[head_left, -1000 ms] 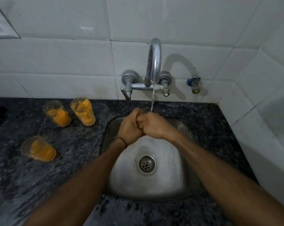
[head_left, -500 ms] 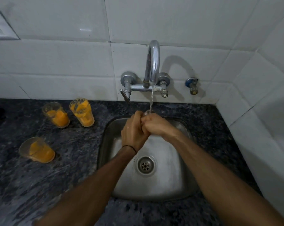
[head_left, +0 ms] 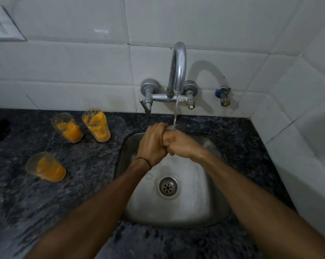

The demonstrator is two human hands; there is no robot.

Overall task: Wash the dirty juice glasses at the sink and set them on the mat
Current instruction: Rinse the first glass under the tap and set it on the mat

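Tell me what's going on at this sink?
A person holds both hands, left hand and right hand, clasped together under the running tap over the steel sink. A clear glass rim seems to show between them. Three juice-stained glasses wait on the dark counter.

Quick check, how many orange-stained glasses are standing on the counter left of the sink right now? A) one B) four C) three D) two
C: three stand on the dark counter, two near the wall, the back left glass and the back right glass, and the front glass nearer the camera, while the left hand and right hand meet under the tap stream.
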